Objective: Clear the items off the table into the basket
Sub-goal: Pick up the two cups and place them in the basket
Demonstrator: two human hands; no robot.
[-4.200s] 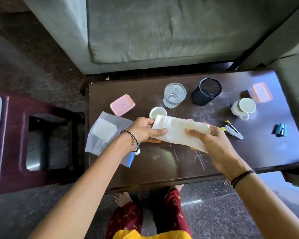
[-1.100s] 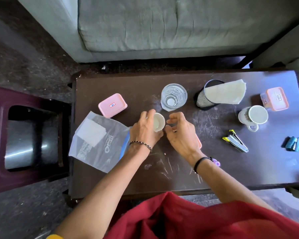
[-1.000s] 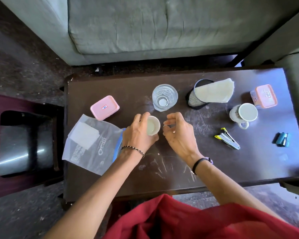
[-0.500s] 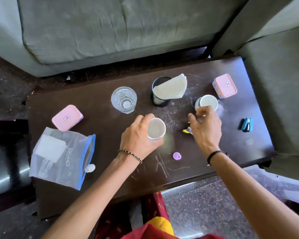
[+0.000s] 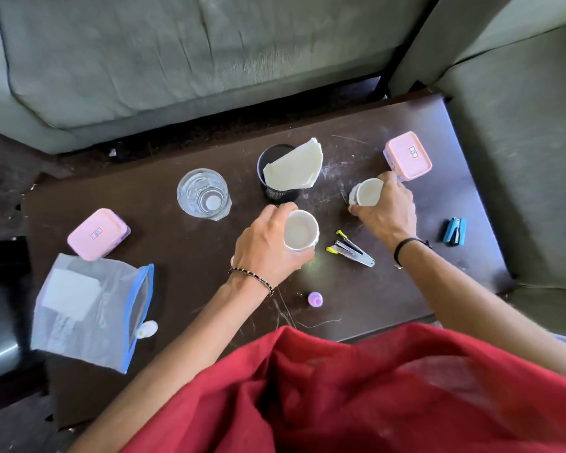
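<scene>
My left hand (image 5: 265,246) grips a small white cup (image 5: 300,229) just above the dark wooden table (image 5: 183,256). My right hand (image 5: 388,212) closes around a white mug (image 5: 366,192) that stands on the table to the right. A black mesh holder (image 5: 276,188) with a folded white cloth (image 5: 294,168) in it sits behind the cup. Also on the table lie a clear glass (image 5: 204,194), two pink lidded boxes (image 5: 98,233) (image 5: 408,155), a yellow-tipped metal stapler (image 5: 350,250), a blue stapler (image 5: 455,231), a small purple cap (image 5: 315,299) and a blue-edged plastic zip bag (image 5: 89,308). No basket is in view.
A grey sofa (image 5: 177,53) runs along the far side of the table, with another cushion (image 5: 523,152) close at the right edge. A dark maroon stool (image 5: 0,322) stands at the left. Red cloth (image 5: 373,393) of my clothing covers the near table edge.
My left hand has lifted the small cup and carried it right. My right hand left the cup, reached right and took hold of the mug. Earlier the white cloth went into the mesh holder.
</scene>
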